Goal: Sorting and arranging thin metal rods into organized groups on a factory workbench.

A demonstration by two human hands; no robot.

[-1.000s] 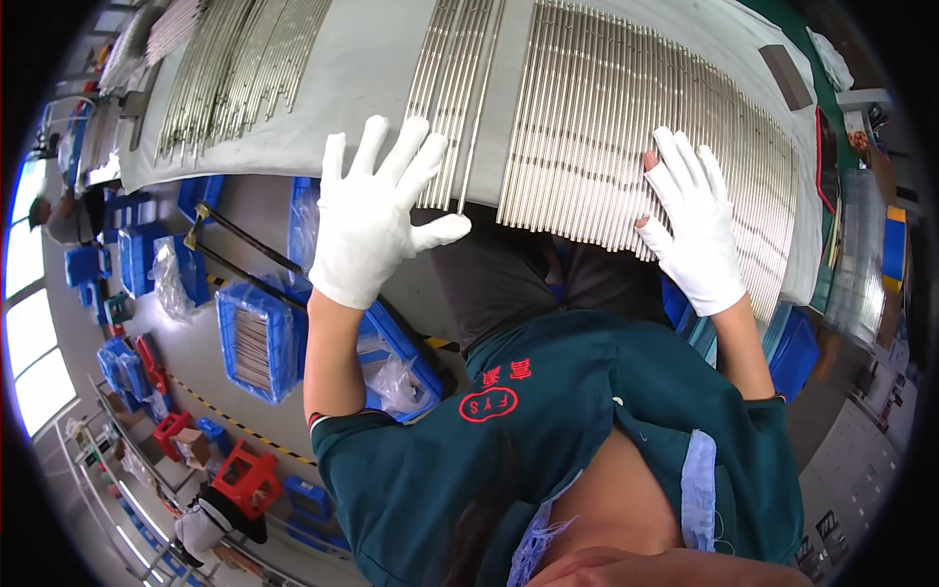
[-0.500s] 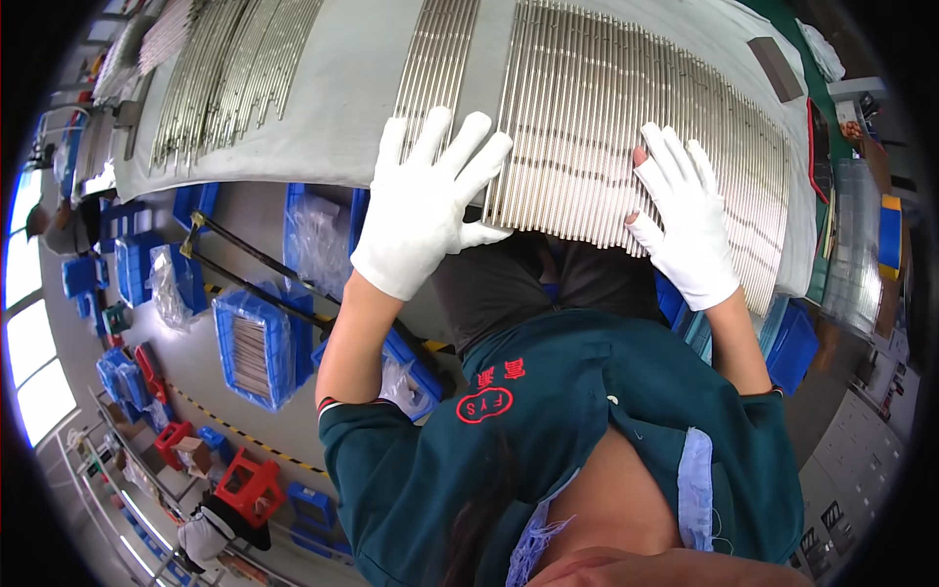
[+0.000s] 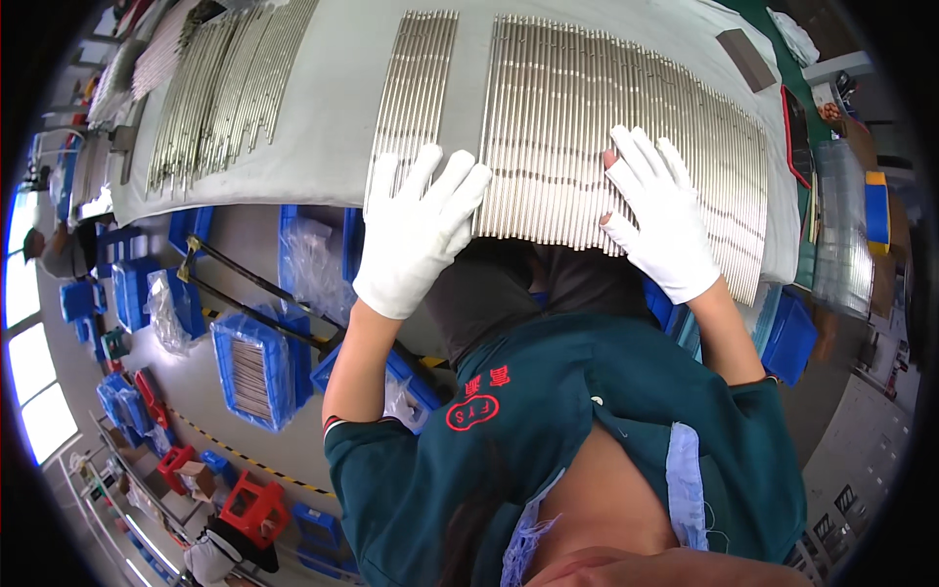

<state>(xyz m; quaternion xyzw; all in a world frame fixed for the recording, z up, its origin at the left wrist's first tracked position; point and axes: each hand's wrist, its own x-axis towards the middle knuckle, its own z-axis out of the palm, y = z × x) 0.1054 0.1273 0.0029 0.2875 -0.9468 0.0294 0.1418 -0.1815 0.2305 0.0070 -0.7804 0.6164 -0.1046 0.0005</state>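
Note:
A wide row of thin, shiny metal rods (image 3: 553, 117) lies side by side on the pale cloth-covered table in front of me. A narrow group of the same rods (image 3: 419, 83) lies left of it, with a strip of cloth between. My left hand (image 3: 416, 235), in a white glove, is open over the near ends of the narrow group, its fingertips by the gap; its thumb is hidden. My right hand (image 3: 665, 220), also gloved, rests open on the wide row, fingers spread. Two of its fingertips are bare. Neither hand holds a rod.
More rods (image 3: 230, 88) lie in a looser pile at the far left of the table (image 3: 328, 127). A dark block (image 3: 745, 59) lies at the right edge. Blue crates, one holding rods (image 3: 249, 377), stand on the floor to the left. Clear plastic trays (image 3: 843, 230) are at the right.
My left hand has drawn slightly nearer to me; its fingers are closer together and its thumb no longer sticks out. My right hand stays on the wide row. The view has shifted a little.

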